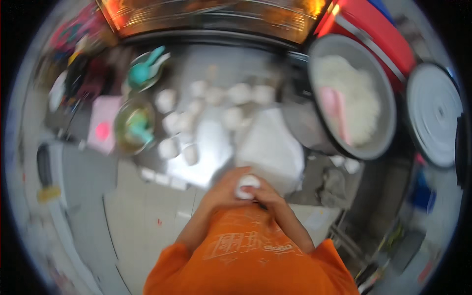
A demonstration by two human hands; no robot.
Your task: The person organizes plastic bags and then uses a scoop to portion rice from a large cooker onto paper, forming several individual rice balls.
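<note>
Close to my body, at the table's front edge, I hold a small white rounded bundle [247, 183] between both hands. My left hand [225, 188] cups its left side and far side. The fingers of my right hand [268, 192] press on it from the right. Blur hides whether it is wrapped. Similar white bundles [183, 121] sit in a loose group on the metal table [214, 147], ahead and to the left. Just beyond my hands lies what looks like a stack of white sheets [271, 147].
A large pot [387, 110] of white rice [354, 99] with a pink scoop [337, 110] stands right, beside a red cooler [383, 29] and round lid [435, 114]. Two bowls [120, 129] with turquoise ladles [142, 72] stand left. A lit glass-fronted cabinet [217, 18] spans the back.
</note>
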